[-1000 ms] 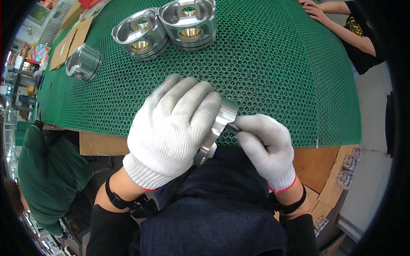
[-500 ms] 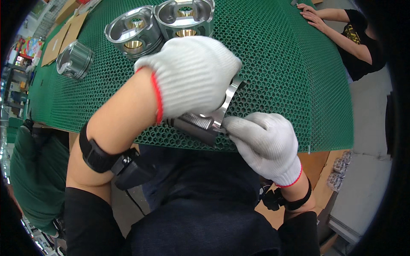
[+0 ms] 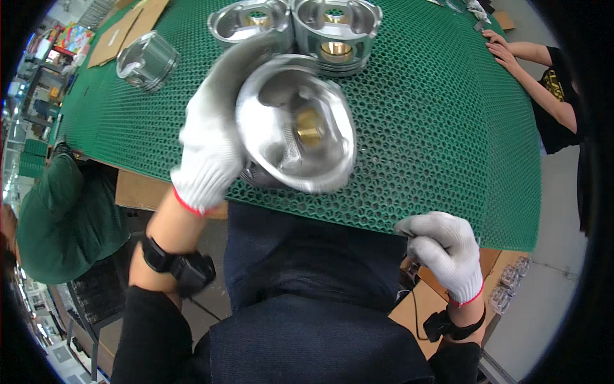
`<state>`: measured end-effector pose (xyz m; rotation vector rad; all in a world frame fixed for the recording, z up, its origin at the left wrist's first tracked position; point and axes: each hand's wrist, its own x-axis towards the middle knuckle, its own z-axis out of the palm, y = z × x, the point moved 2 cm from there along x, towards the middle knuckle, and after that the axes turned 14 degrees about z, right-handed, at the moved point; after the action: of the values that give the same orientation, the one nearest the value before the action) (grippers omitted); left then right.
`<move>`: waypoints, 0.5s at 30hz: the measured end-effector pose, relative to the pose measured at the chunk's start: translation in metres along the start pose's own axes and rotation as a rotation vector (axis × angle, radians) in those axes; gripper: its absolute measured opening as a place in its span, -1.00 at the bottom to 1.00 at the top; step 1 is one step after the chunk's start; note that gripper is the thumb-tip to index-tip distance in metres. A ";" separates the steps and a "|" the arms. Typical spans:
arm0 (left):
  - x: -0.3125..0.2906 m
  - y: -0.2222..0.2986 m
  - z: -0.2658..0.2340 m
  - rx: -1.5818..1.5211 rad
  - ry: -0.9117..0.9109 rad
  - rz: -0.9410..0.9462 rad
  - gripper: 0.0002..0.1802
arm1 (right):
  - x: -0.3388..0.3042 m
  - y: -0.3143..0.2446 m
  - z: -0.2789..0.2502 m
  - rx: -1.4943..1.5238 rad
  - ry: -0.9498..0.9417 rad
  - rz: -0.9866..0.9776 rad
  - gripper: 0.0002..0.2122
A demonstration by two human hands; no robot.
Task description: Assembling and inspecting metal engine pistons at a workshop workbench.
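My left hand (image 3: pixel 214 121), in a white knit glove with a red cuff, grips a silver metal piston (image 3: pixel 268 131) from its left side. The piston is tilted with its hollow underside toward me, a brass-coloured pin bore showing inside; motion blurs it slightly. Apart from it, at the front right edge of the table, is my gloved right hand (image 3: pixel 444 246), fingers bent and thumb pressed to them. Whatever that pinch may hold is too small or hidden to name. Just beyond the held piston, two more pistons (image 3: pixel 252 22) (image 3: pixel 338 45) stand side by side, hollow ends up.
A green honeycomb mat (image 3: pixel 416 134) covers the table. Another piston (image 3: pixel 147 61) lies at the left, near flat cardboard (image 3: pixel 121 35). Across at the far right, a co-worker's hands (image 3: pixel 502 48) rest on the mat. Someone in green (image 3: pixel 70 217) is at the left. More pistons (image 3: pixel 508 281) sit low at right.
My left hand has turned the piston so its hollow side faces me. My right hand has left the piston's edge and moved right and nearer. The view has shifted a little.
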<state>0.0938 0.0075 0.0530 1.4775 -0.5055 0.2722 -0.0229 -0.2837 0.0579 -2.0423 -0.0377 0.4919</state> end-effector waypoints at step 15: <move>-0.073 -0.009 -0.036 0.129 0.046 -0.221 -0.26 | -0.018 0.044 0.037 0.383 -0.236 0.292 -0.59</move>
<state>0.0401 0.0513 0.0094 1.6341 -0.2887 0.1664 -0.0600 -0.2797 0.0107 -1.6123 0.2015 0.8519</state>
